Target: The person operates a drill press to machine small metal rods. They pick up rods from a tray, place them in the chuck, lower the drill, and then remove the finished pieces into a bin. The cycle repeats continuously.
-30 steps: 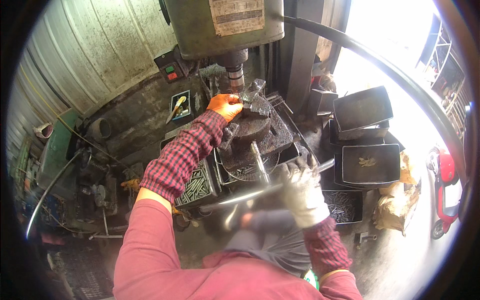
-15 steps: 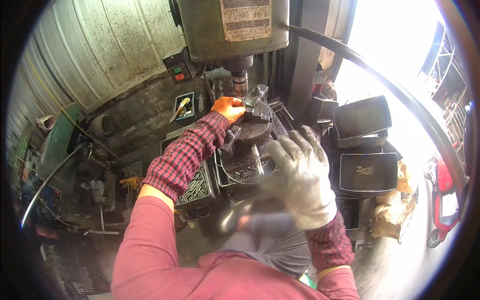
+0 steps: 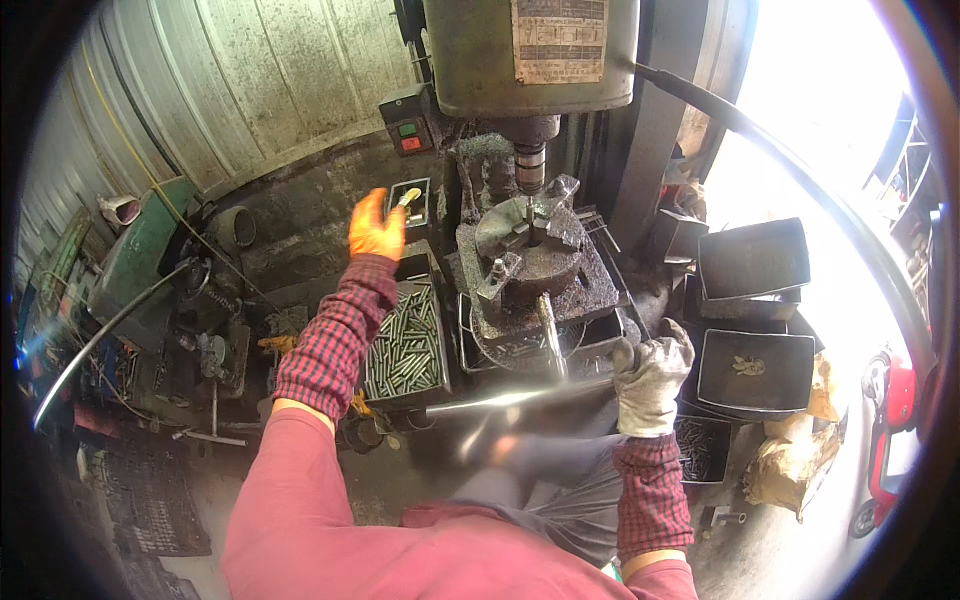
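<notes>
My left hand [image 3: 375, 225], in an orange glove, is raised left of the drill press table, close to a small black tray [image 3: 412, 200] that holds a pale brush. Whether it holds anything is unclear. My right hand [image 3: 650, 375], in a grey work glove, is closed around the end of a long shiny metal bar [image 3: 520, 395] that runs leftward across the front of the machine, blurred. A round chuck [image 3: 530, 240] sits on the oily table under the spindle [image 3: 530, 160] of the green drill head [image 3: 530, 50].
A tray of several short metal rods [image 3: 405, 345] stands left of the table. Black metal bins [image 3: 755, 265] [image 3: 755, 370] are stacked at the right. A control box with green and red buttons [image 3: 405, 135] hangs behind. Corrugated wall and green machinery [image 3: 140, 250] lie left.
My left hand left the chuck and moved left toward the small tray. My right hand rose with spread fingers, then dropped and closed on the shiny bar.
</notes>
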{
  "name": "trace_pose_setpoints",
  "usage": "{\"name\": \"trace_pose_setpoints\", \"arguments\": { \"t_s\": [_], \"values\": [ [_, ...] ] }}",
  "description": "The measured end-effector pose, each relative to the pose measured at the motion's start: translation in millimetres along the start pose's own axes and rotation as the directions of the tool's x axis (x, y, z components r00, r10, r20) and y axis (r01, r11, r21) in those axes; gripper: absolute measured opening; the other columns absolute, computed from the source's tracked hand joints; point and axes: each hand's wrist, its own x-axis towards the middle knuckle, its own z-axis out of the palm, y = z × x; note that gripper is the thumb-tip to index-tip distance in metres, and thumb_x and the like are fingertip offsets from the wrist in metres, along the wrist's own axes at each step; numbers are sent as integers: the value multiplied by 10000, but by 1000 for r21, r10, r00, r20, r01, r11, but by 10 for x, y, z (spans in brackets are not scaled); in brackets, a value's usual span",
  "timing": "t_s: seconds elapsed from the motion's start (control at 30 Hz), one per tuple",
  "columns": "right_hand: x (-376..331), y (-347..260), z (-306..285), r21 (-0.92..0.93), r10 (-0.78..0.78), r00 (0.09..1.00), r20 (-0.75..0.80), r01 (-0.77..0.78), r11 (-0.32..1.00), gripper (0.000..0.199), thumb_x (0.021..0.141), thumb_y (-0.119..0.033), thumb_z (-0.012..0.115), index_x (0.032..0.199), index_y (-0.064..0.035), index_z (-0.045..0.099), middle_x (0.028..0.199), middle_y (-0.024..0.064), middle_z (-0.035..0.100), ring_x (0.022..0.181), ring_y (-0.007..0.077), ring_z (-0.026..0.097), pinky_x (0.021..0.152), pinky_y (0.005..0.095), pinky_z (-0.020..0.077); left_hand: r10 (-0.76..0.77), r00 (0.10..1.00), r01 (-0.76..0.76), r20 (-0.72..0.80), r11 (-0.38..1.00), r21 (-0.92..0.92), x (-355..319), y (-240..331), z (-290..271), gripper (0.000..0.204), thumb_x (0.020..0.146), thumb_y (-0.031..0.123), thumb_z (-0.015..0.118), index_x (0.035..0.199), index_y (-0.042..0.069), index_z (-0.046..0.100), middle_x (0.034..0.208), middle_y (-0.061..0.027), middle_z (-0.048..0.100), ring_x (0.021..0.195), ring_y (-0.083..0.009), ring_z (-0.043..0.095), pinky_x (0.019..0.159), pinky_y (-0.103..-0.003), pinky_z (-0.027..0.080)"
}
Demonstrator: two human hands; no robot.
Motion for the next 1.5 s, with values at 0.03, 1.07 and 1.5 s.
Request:
{"name": "trace_pose_setpoints", "arguments": {
  "t_s": [0.03,1.07,1.5],
  "values": [
    [-15,7,-15,22,5,1000,17,-6,1000,298,917,-294,703,754,-46,726,805,129,707,940,339,677,1056,509,449,-80,994,94,-80,976,198,-28,-203,-47,606,888,253,745,1440,76,572,1328,-241,625,1242,-398,601,1117,-466,443],
    [91,-99,-94,-61,-5,998,70,9,998,370,960,-333,643,791,-14,724,675,122,664,821,321,673,1067,486,443,62,930,-201,362,911,360,-31,-310,-793,220,981,267,613,1023,76,713,919,-179,672,901,-412,669,783,-511,539],
    [178,-165,-224,4,25,999,25,-25,1000,359,855,-304,761,669,-7,682,677,156,624,854,354,655,1059,509,444,-48,874,349,483,755,-556,-333,1297,-82,250,1038,216,669,1162,11,743,985,-15,733,919,-89,639,841,-250,508]
  ]
}}
